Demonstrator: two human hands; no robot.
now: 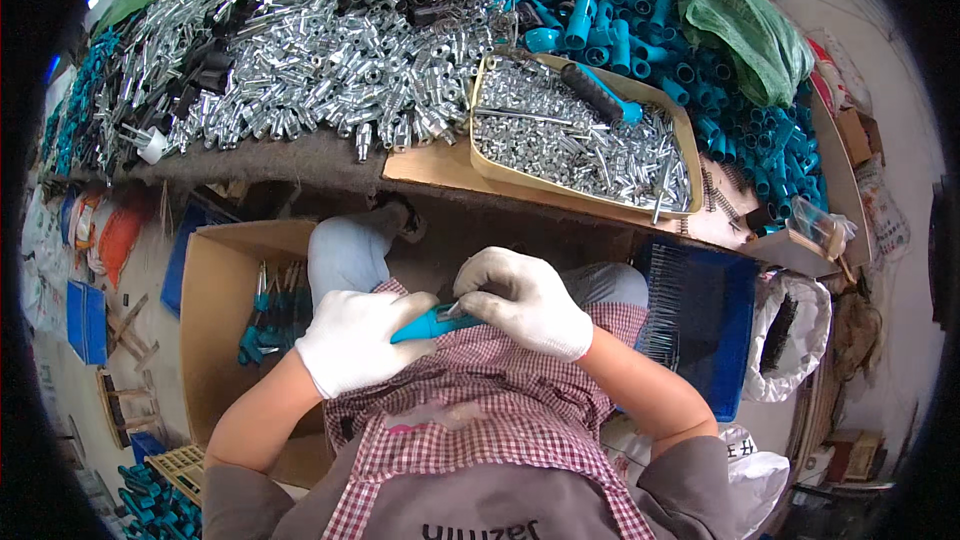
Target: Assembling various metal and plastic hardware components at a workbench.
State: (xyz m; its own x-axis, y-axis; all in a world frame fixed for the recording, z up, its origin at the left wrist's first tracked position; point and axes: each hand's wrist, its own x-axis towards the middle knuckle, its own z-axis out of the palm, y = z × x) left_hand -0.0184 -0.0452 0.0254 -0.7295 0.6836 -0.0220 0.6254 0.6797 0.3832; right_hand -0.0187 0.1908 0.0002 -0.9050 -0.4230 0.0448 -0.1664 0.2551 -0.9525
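Over my lap, my gloved left hand [352,342] is wrapped round a teal plastic tool handle [418,326], its rounded end toward the lower left. My right hand [530,305], gloved in white too, closes over the handle's other end. A small shiny metal piece [452,311] shows on the handle between the two hands, right at my right fingertips. What lies under the right fingers is hidden.
On the bench, a heap of metal sleeves [340,60] adjoins a cream tray [560,197] of small metal parts and teal tubes [620,40]. A cardboard box [215,340] with teal-handled tools stands left; a blue crate [715,340] with metal rods stands right.
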